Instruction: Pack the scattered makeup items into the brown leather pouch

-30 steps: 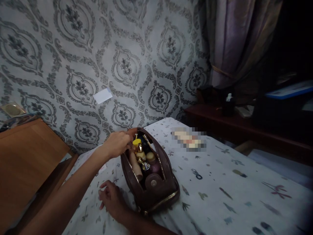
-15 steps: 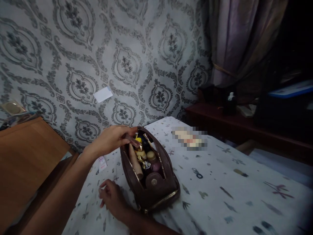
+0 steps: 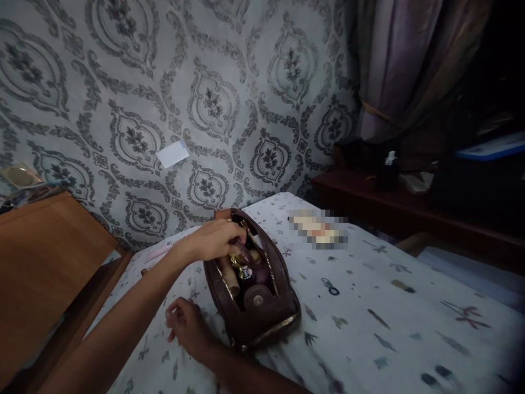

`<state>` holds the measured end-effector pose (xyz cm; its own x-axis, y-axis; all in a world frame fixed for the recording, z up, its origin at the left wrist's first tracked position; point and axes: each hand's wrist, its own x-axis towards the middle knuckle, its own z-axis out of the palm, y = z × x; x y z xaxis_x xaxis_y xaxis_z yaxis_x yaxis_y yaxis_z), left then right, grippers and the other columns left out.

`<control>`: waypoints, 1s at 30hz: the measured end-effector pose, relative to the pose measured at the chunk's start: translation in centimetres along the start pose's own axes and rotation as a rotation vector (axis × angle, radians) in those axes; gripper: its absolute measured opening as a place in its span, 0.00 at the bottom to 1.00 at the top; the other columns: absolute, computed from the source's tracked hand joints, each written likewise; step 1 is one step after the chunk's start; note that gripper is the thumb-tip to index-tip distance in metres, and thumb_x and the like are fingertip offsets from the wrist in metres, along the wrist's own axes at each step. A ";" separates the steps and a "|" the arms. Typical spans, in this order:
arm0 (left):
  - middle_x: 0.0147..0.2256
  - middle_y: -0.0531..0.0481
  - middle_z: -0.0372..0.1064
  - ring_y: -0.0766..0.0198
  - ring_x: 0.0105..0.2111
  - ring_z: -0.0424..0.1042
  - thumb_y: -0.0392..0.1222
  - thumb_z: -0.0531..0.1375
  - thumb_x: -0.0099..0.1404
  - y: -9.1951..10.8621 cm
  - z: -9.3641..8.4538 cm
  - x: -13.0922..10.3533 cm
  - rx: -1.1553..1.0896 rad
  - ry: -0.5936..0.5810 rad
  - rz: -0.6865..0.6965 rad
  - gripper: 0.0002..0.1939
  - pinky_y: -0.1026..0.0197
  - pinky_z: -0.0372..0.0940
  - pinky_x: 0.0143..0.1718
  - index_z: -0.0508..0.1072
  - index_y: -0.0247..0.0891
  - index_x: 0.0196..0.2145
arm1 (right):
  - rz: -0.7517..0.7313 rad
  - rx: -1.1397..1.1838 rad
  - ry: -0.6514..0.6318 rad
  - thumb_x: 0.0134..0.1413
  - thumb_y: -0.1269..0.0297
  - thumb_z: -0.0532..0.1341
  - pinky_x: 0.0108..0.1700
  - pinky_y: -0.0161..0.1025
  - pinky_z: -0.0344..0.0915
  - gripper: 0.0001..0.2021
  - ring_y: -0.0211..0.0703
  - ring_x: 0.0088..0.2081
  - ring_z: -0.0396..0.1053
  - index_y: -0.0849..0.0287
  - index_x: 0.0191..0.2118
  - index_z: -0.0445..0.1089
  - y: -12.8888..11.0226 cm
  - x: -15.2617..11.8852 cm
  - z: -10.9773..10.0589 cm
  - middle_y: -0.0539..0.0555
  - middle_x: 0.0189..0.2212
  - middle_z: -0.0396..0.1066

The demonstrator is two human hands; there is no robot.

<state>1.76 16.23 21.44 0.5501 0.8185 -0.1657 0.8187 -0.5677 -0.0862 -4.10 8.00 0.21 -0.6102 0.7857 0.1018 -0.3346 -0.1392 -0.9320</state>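
A dark brown bag (image 3: 266, 325) lies unzipped on the patterned white sheet. Inside it are a beige tube (image 3: 229, 282), a gold and clear-topped item (image 3: 246, 272) and several small containers, partly in shadow. Over the bag's opening, my left hand (image 3: 219, 239) is closed on a small brownish tube (image 3: 243, 251), whose lower end points down among the contents. My right hand (image 3: 186, 328) rests on the sheet left of the bag, fingers loosely curled and somewhat apart, holding nothing visible.
A pink tube (image 3: 159, 251) lies behind my left forearm. A blurred pale item (image 3: 318, 229) is on the sheet beyond the bag. Wooden furniture (image 3: 53, 262) stands at left, and a dark red shelf (image 3: 353, 191) with a bottle (image 3: 389, 167) at right.
My left hand has moved right and slightly down over the bag's opening with the brownish tube. The pink tube behind the forearm has come into view. My right hand has barely moved.
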 end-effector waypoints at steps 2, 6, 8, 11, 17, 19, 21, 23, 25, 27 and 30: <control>0.38 0.51 0.74 0.59 0.40 0.70 0.39 0.62 0.62 0.1 0.4 0.2 -0.001 -0.027 0.011 0.06 0.63 0.58 0.38 0.74 0.40 0.39 | -0.004 -0.009 -0.009 0.54 0.68 0.57 0.18 0.26 0.51 0.03 0.29 0.17 0.61 0.59 0.30 0.63 0.0 0.0 0.0 0.44 0.22 0.62; 0.38 0.52 0.74 0.60 0.40 0.71 0.42 0.60 0.64 0.5 1.4 0.7 0.040 -0.066 0.035 0.06 0.64 0.59 0.36 0.74 0.41 0.39 | -0.018 -0.046 -0.011 0.54 0.67 0.56 0.19 0.26 0.52 0.04 0.29 0.18 0.62 0.59 0.29 0.63 0.0 -0.1 -0.1 0.44 0.22 0.62; 0.38 0.51 0.74 0.58 0.41 0.72 0.42 0.60 0.64 0.9 1.8 0.9 0.085 -0.081 0.033 0.06 0.63 0.59 0.36 0.74 0.40 0.38 | -0.024 -0.058 -0.007 0.54 0.67 0.56 0.19 0.27 0.52 0.04 0.29 0.18 0.62 0.59 0.30 0.63 0.2 0.0 -0.1 0.43 0.22 0.61; 0.39 0.48 0.75 0.56 0.42 0.72 0.42 0.60 0.63 1.3 2.1 1.2 0.123 -0.094 0.022 0.07 0.62 0.61 0.36 0.74 0.39 0.38 | -0.027 -0.051 -0.008 0.54 0.66 0.58 0.19 0.27 0.53 0.04 0.30 0.17 0.62 0.59 0.31 0.64 0.6 0.2 0.0 0.43 0.22 0.61; 0.40 0.47 0.74 0.55 0.43 0.72 0.45 0.61 0.64 1.4 1.9 1.3 0.122 -0.110 0.028 0.10 0.61 0.62 0.39 0.73 0.38 0.41 | -0.031 -0.028 -0.010 0.54 0.64 0.58 0.19 0.26 0.54 0.05 0.29 0.17 0.62 0.59 0.31 0.64 0.8 0.4 0.1 0.43 0.21 0.61; 0.39 0.47 0.74 0.56 0.41 0.72 0.45 0.60 0.64 1.3 1.8 1.2 0.123 -0.111 0.030 0.10 0.61 0.61 0.38 0.73 0.37 0.41 | -0.034 -0.032 -0.010 0.54 0.65 0.58 0.19 0.26 0.53 0.04 0.28 0.17 0.62 0.59 0.30 0.63 0.7 0.3 0.0 0.43 0.21 0.61; 0.38 0.48 0.74 0.57 0.40 0.72 0.45 0.59 0.65 1.2 1.7 1.1 0.112 -0.096 0.041 0.10 0.62 0.61 0.37 0.72 0.37 0.40 | -0.031 -0.034 -0.012 0.54 0.67 0.57 0.18 0.25 0.52 0.04 0.28 0.17 0.62 0.59 0.30 0.63 0.6 0.2 0.0 0.43 0.22 0.62; 0.37 0.48 0.74 0.57 0.39 0.72 0.45 0.59 0.65 1.1 1.7 1.0 0.095 -0.080 0.054 0.10 0.62 0.60 0.36 0.72 0.37 0.40 | -0.025 -0.037 -0.011 0.55 0.68 0.56 0.18 0.25 0.52 0.03 0.28 0.17 0.62 0.59 0.30 0.63 0.4 0.1 0.0 0.43 0.22 0.62; 0.36 0.49 0.73 0.58 0.38 0.72 0.46 0.59 0.65 1.1 1.7 0.9 0.082 -0.075 0.060 0.10 0.62 0.60 0.35 0.72 0.37 0.40 | -0.018 -0.045 -0.012 0.55 0.69 0.56 0.17 0.25 0.52 0.03 0.28 0.17 0.62 0.59 0.31 0.63 0.2 0.0 0.0 0.43 0.22 0.62; 0.35 0.49 0.73 0.58 0.37 0.72 0.46 0.59 0.65 1.2 1.7 0.8 0.077 -0.079 0.059 0.10 0.63 0.60 0.35 0.72 0.38 0.39 | -0.015 -0.052 -0.013 0.55 0.69 0.56 0.17 0.25 0.52 0.03 0.28 0.17 0.62 0.59 0.31 0.63 0.0 0.0 0.0 0.43 0.21 0.62; 0.35 0.49 0.73 0.57 0.37 0.72 0.47 0.60 0.65 1.4 1.7 0.8 0.074 -0.085 0.051 0.10 0.63 0.60 0.35 0.72 0.38 0.39 | -0.015 -0.047 -0.021 0.55 0.69 0.56 0.18 0.25 0.52 0.03 0.28 0.17 0.62 0.59 0.31 0.62 -0.1 -0.1 -0.1 0.43 0.22 0.62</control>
<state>3.02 15.94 19.57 0.5723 0.7797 -0.2540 0.7738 -0.6160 -0.1473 -3.96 8.01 0.31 -0.6205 0.7746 0.1224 -0.3097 -0.0986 -0.9457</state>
